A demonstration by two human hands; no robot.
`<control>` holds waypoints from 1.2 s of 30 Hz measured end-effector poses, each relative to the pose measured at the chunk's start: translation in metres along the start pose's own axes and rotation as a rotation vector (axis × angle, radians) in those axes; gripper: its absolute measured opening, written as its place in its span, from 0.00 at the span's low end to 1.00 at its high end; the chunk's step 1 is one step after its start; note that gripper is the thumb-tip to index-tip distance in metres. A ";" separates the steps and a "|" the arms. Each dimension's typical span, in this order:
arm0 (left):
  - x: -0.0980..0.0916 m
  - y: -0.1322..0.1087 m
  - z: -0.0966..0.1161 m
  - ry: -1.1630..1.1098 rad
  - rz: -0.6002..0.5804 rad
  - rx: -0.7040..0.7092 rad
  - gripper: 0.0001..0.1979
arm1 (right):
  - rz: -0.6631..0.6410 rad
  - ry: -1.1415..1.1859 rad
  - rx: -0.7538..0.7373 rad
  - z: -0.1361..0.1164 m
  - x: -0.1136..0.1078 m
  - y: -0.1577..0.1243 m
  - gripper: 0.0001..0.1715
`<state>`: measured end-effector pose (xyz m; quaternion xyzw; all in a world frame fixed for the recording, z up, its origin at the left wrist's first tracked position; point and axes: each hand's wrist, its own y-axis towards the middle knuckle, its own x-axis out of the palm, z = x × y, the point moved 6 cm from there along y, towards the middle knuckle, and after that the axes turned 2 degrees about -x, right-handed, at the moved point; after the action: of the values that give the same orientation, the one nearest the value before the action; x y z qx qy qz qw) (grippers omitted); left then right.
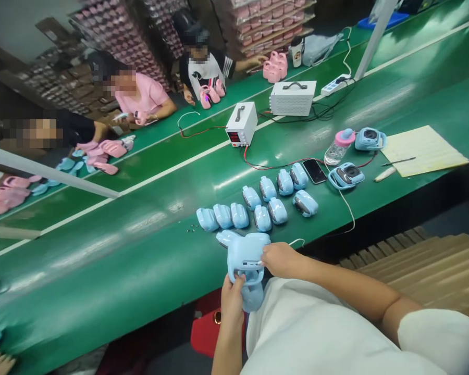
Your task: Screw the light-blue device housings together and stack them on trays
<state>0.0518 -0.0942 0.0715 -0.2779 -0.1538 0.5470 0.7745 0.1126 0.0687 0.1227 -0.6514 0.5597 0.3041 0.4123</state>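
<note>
Faces a long green table crossing the view at a slant, with tall stacks of pink goods beyond its far side. Takes in three co-workers across the way, close to pink parts along the far edge. Wears a white shirt at lower right. Shows, farther up the table, a larger white box with a carrying handle and a smaller white box with red digits. Includes a pale yellow paper sheet at the right. Holds a light-blue device at the table's near edge, just in front of the shirt, port slot toward the camera. Grips it near its handle with the left hand, thumb over the loop, other fingers mostly hidden. Rests the right hand against its right edge, beside the ports, with fingers curled inward; cannot tell whether pinching anything there. Has, just beyond, a cluster of small blue cases, some in a touching row. Adds a clear bottle with a pink cap, a dark phone near the cluster, a slim pen mostly on the paper, and, smallest, a few dark bits left of the cases.
</note>
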 end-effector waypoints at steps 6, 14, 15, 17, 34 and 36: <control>0.012 0.007 0.005 -0.015 0.045 0.053 0.13 | -0.025 -0.083 -0.070 -0.002 0.005 0.009 0.11; -0.003 0.013 0.016 -0.009 0.060 0.077 0.13 | 0.089 -0.056 0.047 -0.013 0.011 0.029 0.11; -0.006 0.013 0.015 -0.011 0.057 0.074 0.14 | 0.092 -0.049 0.053 -0.014 0.012 0.031 0.11; -0.010 0.014 0.014 -0.017 0.054 0.069 0.15 | 0.091 -0.045 0.046 -0.016 0.016 0.033 0.11; -0.028 0.027 0.016 -0.327 -0.015 -0.093 0.16 | -0.006 0.400 0.056 0.000 0.021 0.016 0.15; -0.026 0.025 0.013 -0.380 -0.014 -0.111 0.13 | -0.117 0.397 0.055 -0.001 0.030 0.013 0.15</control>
<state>0.0171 -0.1086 0.0688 -0.2111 -0.3290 0.5747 0.7190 0.1057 0.0529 0.0956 -0.7186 0.5991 0.1298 0.3284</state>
